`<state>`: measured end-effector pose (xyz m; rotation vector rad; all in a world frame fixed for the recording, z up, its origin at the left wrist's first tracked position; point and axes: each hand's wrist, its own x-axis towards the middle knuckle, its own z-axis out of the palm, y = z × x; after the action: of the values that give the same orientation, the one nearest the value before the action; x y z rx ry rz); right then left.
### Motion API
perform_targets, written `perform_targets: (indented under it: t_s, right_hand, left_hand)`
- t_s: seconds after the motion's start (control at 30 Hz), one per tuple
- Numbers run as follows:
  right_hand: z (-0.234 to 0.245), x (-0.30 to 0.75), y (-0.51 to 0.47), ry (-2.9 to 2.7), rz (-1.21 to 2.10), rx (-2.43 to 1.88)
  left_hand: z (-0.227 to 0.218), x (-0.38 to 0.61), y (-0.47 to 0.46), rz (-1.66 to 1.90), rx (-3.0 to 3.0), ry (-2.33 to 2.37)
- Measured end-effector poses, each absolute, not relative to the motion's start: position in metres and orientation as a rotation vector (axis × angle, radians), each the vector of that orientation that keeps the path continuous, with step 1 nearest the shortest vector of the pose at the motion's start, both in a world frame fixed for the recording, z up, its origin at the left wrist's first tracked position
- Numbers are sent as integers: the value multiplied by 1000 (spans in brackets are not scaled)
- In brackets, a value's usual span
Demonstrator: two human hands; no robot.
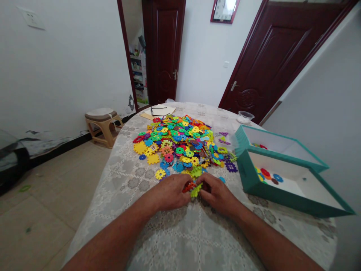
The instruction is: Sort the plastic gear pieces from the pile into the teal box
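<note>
My left hand (172,192) and my right hand (217,194) meet at the near edge of a large heap of multicoloured plastic snowflake-shaped building pieces (175,143). Between my fingers is a small joined cluster of plastic pieces (193,189), red and lime green, partly hidden by my hands. Both hands grip it. A yellow gear-shaped piece (160,174) lies just beyond my left hand. The heap spreads over a lace-patterned tablecloth (191,237).
Two open teal boxes (248,177) with white insides stand on the table's right, both holding a few coloured pieces. Glasses on papers (158,111) and a small clear plastic bowl (245,116) sit at the far edge. A low stool (103,126) stands on the floor left of the table.
</note>
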<state>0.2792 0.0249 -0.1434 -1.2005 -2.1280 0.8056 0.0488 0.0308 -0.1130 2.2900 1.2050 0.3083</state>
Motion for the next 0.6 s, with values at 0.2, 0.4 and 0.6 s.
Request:
perform_targets:
  t_s: [0.2,0.4,0.6]
  right_hand:
    - [-142,278,23,-2191,749,-1154]
    - [-140,279,22,-2206,733,-1176]
    - [-144,283,20,-2136,869,-1066]
  left_hand:
    - [-118,52,32,309,2278,1226]
    - [-119,56,34,263,2352,1217]
    - [-124,60,32,276,2406,1196]
